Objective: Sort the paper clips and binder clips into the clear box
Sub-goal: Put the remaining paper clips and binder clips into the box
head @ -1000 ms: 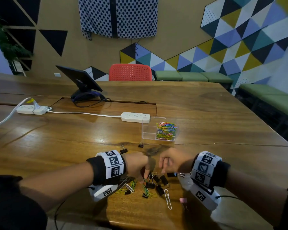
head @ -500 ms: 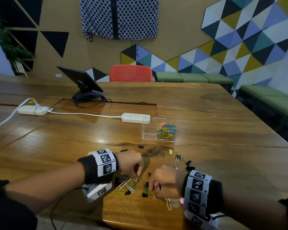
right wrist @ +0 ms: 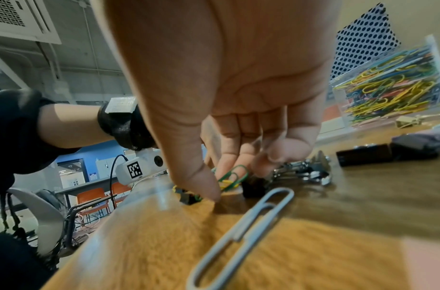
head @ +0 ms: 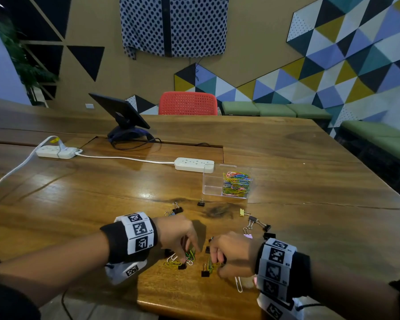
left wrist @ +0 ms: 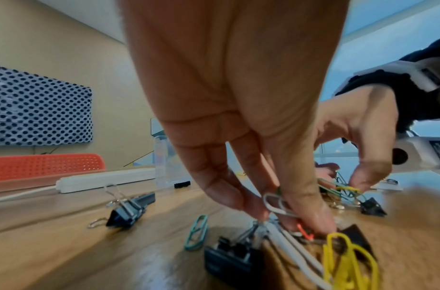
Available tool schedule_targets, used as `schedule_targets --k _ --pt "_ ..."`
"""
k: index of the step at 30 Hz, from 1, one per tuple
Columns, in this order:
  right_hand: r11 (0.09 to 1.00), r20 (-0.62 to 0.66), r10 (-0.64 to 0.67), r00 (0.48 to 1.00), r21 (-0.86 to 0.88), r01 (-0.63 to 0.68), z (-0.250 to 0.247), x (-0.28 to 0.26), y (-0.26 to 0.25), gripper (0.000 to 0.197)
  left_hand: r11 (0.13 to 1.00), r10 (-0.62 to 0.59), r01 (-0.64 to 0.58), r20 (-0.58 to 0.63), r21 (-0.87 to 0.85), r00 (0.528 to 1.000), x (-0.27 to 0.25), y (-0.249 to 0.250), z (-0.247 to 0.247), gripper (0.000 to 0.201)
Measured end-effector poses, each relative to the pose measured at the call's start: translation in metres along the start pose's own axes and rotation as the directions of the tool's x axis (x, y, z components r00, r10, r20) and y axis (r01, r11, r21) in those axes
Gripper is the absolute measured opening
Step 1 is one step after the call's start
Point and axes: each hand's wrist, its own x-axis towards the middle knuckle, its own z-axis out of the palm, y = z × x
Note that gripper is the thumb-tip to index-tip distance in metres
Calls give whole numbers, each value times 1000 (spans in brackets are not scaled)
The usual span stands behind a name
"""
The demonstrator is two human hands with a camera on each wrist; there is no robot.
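Observation:
Loose paper clips and black binder clips lie in a pile near the table's front edge. My left hand (head: 189,256) pinches a white paper clip (left wrist: 275,206) between thumb and fingers, over yellow paper clips (left wrist: 347,261) and a black binder clip (left wrist: 228,257). Just to its right, my right hand (head: 214,262) pinches green paper clips (right wrist: 232,176) with thumb and fingertips (right wrist: 228,164). The clear box (head: 211,183) stands farther back; its right compartment holds several coloured paper clips (head: 236,183).
A large grey paper clip (head: 238,284) lies by my right wrist. More binder clips (head: 256,221) are scattered right of the pile, others (head: 177,209) behind my left hand. A white power strip (head: 194,165) lies behind the box, and the table's front edge (head: 194,308) is close.
A second ago both hands met above the pile. The right hand has dropped toward me onto the clips, uncovering the binder clips on the right. The left hand has lowered its fingers into the pile.

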Motion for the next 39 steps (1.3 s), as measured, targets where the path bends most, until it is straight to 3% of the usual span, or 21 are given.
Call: schedule_targets --k 13,16,23,30,36,39 --pt "994 -79 -15 997 104 23 -3 8 20 6 998 3 -4 21 59 1000 10 5 3 24" --pt "984 -149 74 986 173 -48 -15 13 30 21 992 35 -35 2 117 999 9 4 3 23" --pt "943 -332 208 920 319 -98 -65 18 65 19 994 60 -55 -45 91 997 8 1 6 19" --pt "918 -541 357 762 353 -180 -106 31 102 19 999 10 -11 14 53 1000 12 -1 3 22" --pt "900 -538 435 722 264 -346 -127 46 112 5 999 33 -33 -5 0 999 14 -3 1 21" --pt "878 -515 478 712 269 -395 -133 53 116 12 999 43 -43 -4 -12 999 14 -4 2 20"
